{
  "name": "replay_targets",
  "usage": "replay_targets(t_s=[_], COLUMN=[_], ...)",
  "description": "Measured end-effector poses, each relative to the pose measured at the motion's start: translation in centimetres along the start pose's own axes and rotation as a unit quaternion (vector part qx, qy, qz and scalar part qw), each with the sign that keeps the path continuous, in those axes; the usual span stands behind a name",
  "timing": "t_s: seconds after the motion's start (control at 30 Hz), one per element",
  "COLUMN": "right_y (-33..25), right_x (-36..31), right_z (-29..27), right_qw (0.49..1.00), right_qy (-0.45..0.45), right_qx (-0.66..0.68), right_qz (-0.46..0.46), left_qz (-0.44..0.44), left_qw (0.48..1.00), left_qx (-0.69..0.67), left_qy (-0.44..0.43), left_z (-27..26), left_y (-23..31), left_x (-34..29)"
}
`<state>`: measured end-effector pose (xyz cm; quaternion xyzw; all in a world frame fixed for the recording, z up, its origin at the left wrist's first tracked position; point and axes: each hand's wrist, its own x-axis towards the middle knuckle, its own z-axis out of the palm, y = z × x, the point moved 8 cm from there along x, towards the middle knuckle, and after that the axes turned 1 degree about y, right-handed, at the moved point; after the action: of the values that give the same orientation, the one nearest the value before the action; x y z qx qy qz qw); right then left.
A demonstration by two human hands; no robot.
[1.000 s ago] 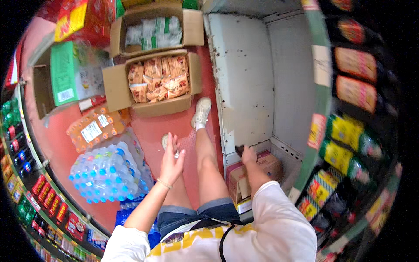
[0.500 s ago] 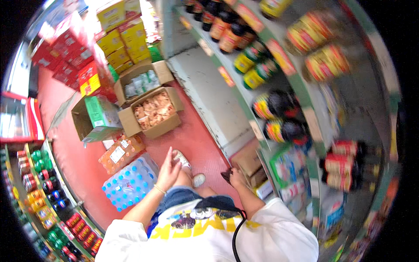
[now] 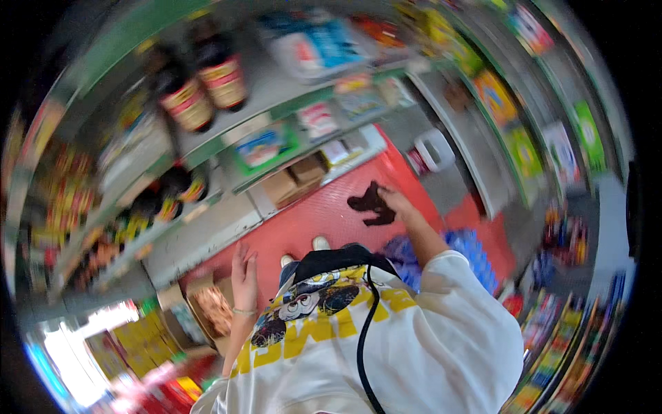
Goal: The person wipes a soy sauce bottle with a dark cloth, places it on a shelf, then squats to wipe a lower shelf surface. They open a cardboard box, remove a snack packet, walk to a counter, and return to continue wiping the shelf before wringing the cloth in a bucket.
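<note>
My right hand (image 3: 396, 201) is closed on a dark, limp piece of cloth (image 3: 369, 205), which hangs in loose folds above the red floor (image 3: 317, 214). What kind of cloth it is does not show. My left hand (image 3: 244, 274) is held out low on the left with its fingers stretched, touching nothing. Beside it, an open carton (image 3: 214, 310) of small tan packets stands on the floor. Beyond both hands runs a shelf (image 3: 269, 103) with two dark bottles (image 3: 203, 79) and a green-edged packet (image 3: 261, 149).
Brown cartons (image 3: 293, 183) sit under the shelf. A white jug (image 3: 434, 152) stands low by the right-hand shelving (image 3: 476, 152). Blue shrink-wrapped bottles (image 3: 469, 252) lie near my right arm. Yellow boxes (image 3: 141, 341) are stacked at the lower left. Much is smeared by motion.
My view and body have turned to the right, bringing the shelves in front of me. My right hand still holds the cloth, now spread more into sight. My left hand stays open.
</note>
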<state>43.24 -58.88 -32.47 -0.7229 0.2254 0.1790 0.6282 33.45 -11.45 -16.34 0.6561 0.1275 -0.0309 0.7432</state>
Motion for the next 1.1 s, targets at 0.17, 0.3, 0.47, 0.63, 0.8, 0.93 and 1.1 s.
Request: replay_targets(t_s=[0.17,0.3,0.47,0.63,0.8,0.93,1.1], right_y=[-4.0,-4.7,-1.4,0.9,3.9,3.9,4.7], right_x=[-11.0,-13.7,-11.9,-10.0,-8.6,-5.8,0.1], right_z=[-10.3,-15.7,-24.3,-32.4,-42.3,-48.9,-58.9], right_qw=[0.878,0.746,0.655,0.633,0.641,0.634,0.633], right_qy=[0.068,0.025,0.108,0.127,0.172,0.185,0.219], right_qx=[0.472,0.634,0.701,0.72,0.702,0.709,0.707], right_qz=[-0.032,-0.201,-0.259,-0.256,-0.258,-0.247,-0.23], left_qz=[-0.083,-0.101,-0.059,-0.03,0.003,0.058,0.033], left_qw=[0.974,0.93,0.895,0.871,0.852,0.807,0.833], left_qx=[0.091,0.172,0.191,0.251,0.288,0.397,0.349], left_qy=[-0.191,-0.31,-0.4,-0.421,-0.438,-0.433,-0.428], left_z=[8.3,19.3,34.9,45.7,54.4,62.0,72.9], left_y=[0.0,0.7,0.6,-2.0,-5.1,-5.6,-10.0], left_x=[3.5,6.4,10.3,13.6,16.3,17.8,21.4])
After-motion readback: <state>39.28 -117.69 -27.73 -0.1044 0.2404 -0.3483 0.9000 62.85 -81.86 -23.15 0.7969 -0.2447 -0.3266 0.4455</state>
